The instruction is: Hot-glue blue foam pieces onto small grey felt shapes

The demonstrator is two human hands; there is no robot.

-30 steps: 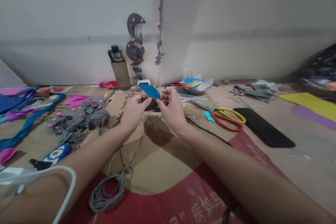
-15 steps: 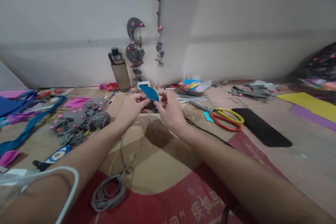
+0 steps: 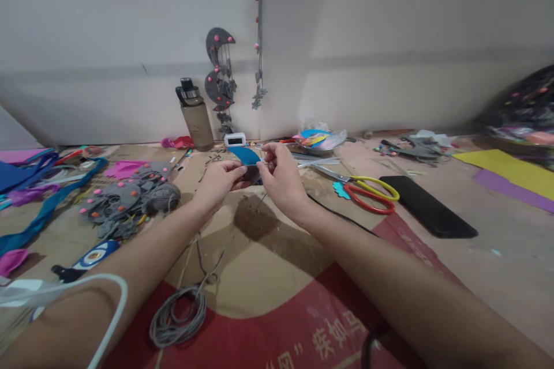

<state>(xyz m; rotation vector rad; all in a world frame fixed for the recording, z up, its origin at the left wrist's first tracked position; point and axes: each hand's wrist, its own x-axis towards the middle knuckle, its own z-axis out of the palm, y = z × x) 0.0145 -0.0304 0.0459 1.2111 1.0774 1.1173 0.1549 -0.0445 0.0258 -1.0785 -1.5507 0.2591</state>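
Note:
Between my two hands, held up over the cardboard, is a blue felt piece [image 3: 244, 155] with a curved, leaf-like outline. My left hand [image 3: 223, 180] pinches its lower left side between thumb and fingers. At its right end my right hand [image 3: 280, 180] closes thumb and fingertips on the edge. Something darker shows just under the felt, too small to make out. Below the hands a loose coil of grey cord [image 3: 179, 316] lies on the cardboard sheet [image 3: 242, 294], its strand running up toward them.
Scissors [image 3: 367, 190] and a black phone [image 3: 426, 207] lie to the right. A bottle [image 3: 197, 121] and small white clock [image 3: 235, 140] stand at the back. Grey felt pieces with pink balls [image 3: 125, 199] lie left. Grey moon-shaped hangings [image 3: 220, 66] are on the wall. A white cable [image 3: 116, 305] crosses my left forearm.
The blue felt sits slightly lower and flatter between my hands. My right fingers have shifted up a little, and the clock now shows behind the felt. The view has moved slightly.

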